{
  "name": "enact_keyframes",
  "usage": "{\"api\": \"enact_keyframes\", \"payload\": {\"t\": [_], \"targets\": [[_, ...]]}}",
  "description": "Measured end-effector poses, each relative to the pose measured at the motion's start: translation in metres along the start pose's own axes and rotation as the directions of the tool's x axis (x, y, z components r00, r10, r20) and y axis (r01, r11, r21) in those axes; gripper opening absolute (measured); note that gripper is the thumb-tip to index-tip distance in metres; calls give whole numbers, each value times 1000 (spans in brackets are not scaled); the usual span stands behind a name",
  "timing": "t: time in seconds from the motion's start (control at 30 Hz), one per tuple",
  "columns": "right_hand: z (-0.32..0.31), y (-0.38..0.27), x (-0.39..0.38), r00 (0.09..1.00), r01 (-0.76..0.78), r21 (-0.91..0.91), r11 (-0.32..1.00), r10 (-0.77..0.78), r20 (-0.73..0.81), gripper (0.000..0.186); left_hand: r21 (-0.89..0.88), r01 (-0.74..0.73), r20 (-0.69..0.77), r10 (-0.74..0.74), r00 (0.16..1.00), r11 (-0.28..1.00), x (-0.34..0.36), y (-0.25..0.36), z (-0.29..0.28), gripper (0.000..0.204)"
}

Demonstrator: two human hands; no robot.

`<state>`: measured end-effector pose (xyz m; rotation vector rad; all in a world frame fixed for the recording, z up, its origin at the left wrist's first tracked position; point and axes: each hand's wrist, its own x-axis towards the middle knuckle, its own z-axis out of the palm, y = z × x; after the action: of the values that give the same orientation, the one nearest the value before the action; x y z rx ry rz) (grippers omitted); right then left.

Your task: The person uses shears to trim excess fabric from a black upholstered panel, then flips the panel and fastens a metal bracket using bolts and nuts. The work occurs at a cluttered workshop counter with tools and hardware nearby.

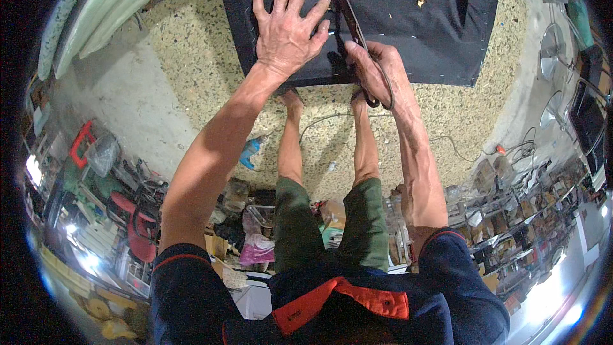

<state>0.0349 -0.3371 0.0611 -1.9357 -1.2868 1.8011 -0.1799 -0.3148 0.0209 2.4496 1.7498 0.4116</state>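
- The black cloth (418,45) is spread out before me, and its near edge is just past my toes.
- Small pale marks, like staples, run near the sides of the black cloth.
- My left hand (287,35) looks laid on the left part of the black cloth, palm down, with its fingers spread wide. It holds nothing.
- My right hand (383,71) is wrapped around the handles of the dark scissors (345,9), over the near edge of the black cloth.
- The scissors point away from me, over the middle of the black cloth. I can't tell if their tips touch it.
- A little gold-brown scrap (421,0) sits on the black cloth, to the right of the scissors.
- The speckled floor (204,57) shows around the black cloth.
- My bare feet (292,102) are at the near edge of the black cloth.
- A blue tool (251,153) lies on my side of the black cloth, toward the left.
- A thin dark cord (454,147) winds over the floor on my side of the black cloth.
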Motion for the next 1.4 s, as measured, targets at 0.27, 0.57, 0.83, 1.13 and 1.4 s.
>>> {"api": "enact_keyframes", "payload": {"t": [0.27, 0.57, 0.83, 1.13, 1.4], "targets": [[-16, -11, -16, 988, -15, -105, 994, 32, 154, 51, -106, 64, -33, -68, 997, 992, 10, -3, -4, 41], [-24, 6, -25, 924, -283, 476, 833, 104, 368, 43, -101, -184, -74, 177, 981, 978, 58, -4, 7, 25], [-19, 6, -12, 903, -302, 548, 780, 50, 427, 44, -306, -211, -36, 210, 977, 928, 63, -23, 8, 9], [-23, -5, -7, 882, -382, 587, 714, 93, 461, 39, -396, -197, -25, 203, 979, 897, 64, -26, 7, 10], [-7, -4, -12, 926, -296, 550, 781, 94, 364, 40, -435, -112, -34, 108, 994, 893, 63, -22, 7, 13]]}}
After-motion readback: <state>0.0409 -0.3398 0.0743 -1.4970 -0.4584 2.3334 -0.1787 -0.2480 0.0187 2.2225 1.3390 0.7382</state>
